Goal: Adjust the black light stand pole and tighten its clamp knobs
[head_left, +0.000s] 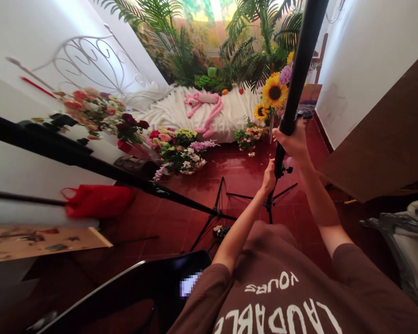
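Observation:
A black tripod light stand [301, 65] rises in front of me, its pole leaning toward the upper right and its splayed legs on the red floor. My right hand [294, 139] is wrapped round the pole just below a collar. Lower down, my left hand [270, 175] grips the same pole, beside a black knob [288, 170]. The top of the stand runs out of view. On the left, a second black stand [121, 169] crosses the view at a slant, apart from both hands.
Flower bunches [181, 148] and sunflowers [274, 93] stand around a white draped cloth [167, 113] bearing a pink plush toy [205, 104]. A red bag [97, 200] lies left. A dark chair [135, 287] is close at lower left, a carved armchair [386, 227] at right. Palm plants [261, 41] stand behind.

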`<state>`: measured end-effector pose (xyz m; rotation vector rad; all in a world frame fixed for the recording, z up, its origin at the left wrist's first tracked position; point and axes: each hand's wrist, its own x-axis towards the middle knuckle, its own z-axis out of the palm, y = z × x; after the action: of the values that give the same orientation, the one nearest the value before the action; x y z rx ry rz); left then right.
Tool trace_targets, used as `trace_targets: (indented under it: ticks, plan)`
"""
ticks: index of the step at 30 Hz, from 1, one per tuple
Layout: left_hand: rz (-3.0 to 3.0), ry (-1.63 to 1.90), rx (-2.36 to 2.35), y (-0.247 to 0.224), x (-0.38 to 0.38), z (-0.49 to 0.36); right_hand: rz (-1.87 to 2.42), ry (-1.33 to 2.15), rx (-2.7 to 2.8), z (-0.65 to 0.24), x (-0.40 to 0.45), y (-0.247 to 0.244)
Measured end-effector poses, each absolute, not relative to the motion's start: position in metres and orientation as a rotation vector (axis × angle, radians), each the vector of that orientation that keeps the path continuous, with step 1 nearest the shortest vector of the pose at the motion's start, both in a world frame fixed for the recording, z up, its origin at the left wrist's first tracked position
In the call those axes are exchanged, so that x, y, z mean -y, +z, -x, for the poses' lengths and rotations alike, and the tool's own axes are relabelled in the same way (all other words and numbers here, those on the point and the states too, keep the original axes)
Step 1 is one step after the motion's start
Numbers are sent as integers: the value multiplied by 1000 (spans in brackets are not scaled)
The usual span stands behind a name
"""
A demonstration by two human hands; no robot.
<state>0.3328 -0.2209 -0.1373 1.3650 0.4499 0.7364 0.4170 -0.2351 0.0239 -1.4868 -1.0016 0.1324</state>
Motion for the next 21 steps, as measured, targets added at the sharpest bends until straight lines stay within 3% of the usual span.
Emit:
trace_targets:
  ticks: [9,21]
  plan:
    - [-1276,780,-470,-131,223,-335,1610,215,821,-407,246,-46]
    - [-1287,771,-442,-137,220,-334,1579,192,949,-402,260,-51]
